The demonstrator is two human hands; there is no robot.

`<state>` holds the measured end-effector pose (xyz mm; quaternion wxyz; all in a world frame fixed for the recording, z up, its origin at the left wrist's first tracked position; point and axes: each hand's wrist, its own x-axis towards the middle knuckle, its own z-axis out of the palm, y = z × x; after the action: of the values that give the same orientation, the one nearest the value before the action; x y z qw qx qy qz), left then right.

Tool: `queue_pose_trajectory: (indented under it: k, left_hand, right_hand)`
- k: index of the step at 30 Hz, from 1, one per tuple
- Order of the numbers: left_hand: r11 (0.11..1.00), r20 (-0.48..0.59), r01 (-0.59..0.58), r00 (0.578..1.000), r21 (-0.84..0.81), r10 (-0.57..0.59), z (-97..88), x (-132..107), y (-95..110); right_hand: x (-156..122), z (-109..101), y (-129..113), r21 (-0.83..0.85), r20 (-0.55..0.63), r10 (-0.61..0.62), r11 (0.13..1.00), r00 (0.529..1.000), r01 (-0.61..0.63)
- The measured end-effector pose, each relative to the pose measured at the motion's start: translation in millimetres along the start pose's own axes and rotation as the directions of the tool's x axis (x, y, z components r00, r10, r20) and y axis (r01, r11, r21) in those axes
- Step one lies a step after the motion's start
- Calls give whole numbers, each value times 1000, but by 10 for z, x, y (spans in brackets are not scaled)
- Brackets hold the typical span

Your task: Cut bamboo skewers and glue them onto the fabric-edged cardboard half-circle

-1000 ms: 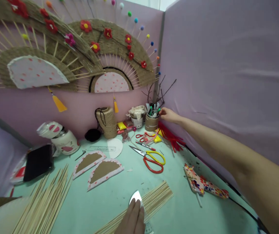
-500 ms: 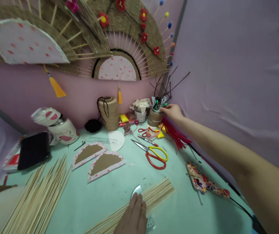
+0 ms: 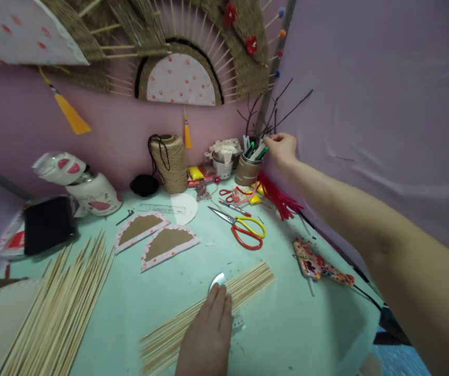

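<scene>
My left hand (image 3: 206, 329) lies flat, fingers stretched, over a bundle of thin bamboo sticks (image 3: 253, 282). Beneath it, a clear ruler (image 3: 238, 322) with a shiny rounded end (image 3: 218, 281) crosses the sticks; its middle is hidden. At the back right, my right hand (image 3: 283, 149) is above the rim of a brown-wrapped pot (image 3: 248, 171) that holds green and pale pens (image 3: 256, 151). Its thumb and fingers are pinched at the pens' tops; what they grip is too small to make out. Dark twigs (image 3: 277, 117) rise behind the pot.
Scissors (image 3: 243, 227), two half-round card pieces (image 3: 169, 246) and a floral glue gun (image 3: 308, 261) lie on the table. More sticks (image 3: 57, 313) are at left. Twine (image 3: 171, 164), a red tassel bundle (image 3: 281, 196) and a white bottle-like appliance (image 3: 94, 196) stand or lie toward the back.
The view has tipped downward, so the table things sit higher in the picture. My right hand has lifted from the pot's side to just above its rim. My left hand still presses the ruler.
</scene>
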<state>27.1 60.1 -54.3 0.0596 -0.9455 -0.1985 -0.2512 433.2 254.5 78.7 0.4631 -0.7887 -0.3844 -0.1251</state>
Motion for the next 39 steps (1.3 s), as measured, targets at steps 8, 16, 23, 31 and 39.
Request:
queue_pose_trajectory:
  k: [8,16,23,31,39]
  left_hand:
    - [996,41,79,996,-52,-77,-13,-16,38]
    - [999,12,-23,1000,23,23,94,-75,-48]
    - [986,-46,-140,989,86,144,271,-157,-174]
    - [984,-63,-162,984,77,167,394,-189,-232]
    - [965,-57,-223,971,139,232,436,-202,-281]
  right_hand:
    - [27,10,7,99,-12,-149,984,989,149]
    - [84,-103,-77,7,-38,-262,965,964,263]
    - [249,-218,-166,-49,-163,-354,935,921,350]
    - [250,-304,-144,-30,-113,-338,941,934,337]
    - [237,-342,-245,121,-107,-232,962,967,245]
